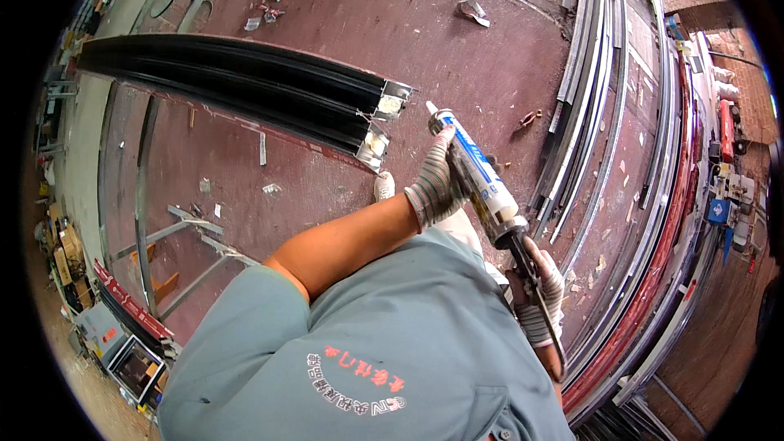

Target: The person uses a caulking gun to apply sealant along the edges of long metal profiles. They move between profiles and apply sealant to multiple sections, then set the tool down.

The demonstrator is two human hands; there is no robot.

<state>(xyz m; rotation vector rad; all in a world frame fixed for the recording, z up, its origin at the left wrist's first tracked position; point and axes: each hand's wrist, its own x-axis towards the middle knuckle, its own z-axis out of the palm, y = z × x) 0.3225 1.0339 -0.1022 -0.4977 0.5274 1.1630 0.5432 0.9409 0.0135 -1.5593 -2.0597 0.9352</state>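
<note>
A caulking gun lies slantwise in front of my body, loaded with a white and blue sealant cartridge. Its pale nozzle points up and left, toward the end of a long black metal profile. My left hand, in a striped work glove, is closed around the front of the gun's cradle. Around the handle at the rear, my right hand is closed, also gloved; some of its fingers are hidden behind the gun. The nozzle tip is apart from the profile's whitish cut ends.
Long metal profiles lie in rows along the right. Tools and a blue box stand at the far right. A metal frame rests at the left. Plastic scraps and debris litter the reddish floor. My shoe is near the profile's end.
</note>
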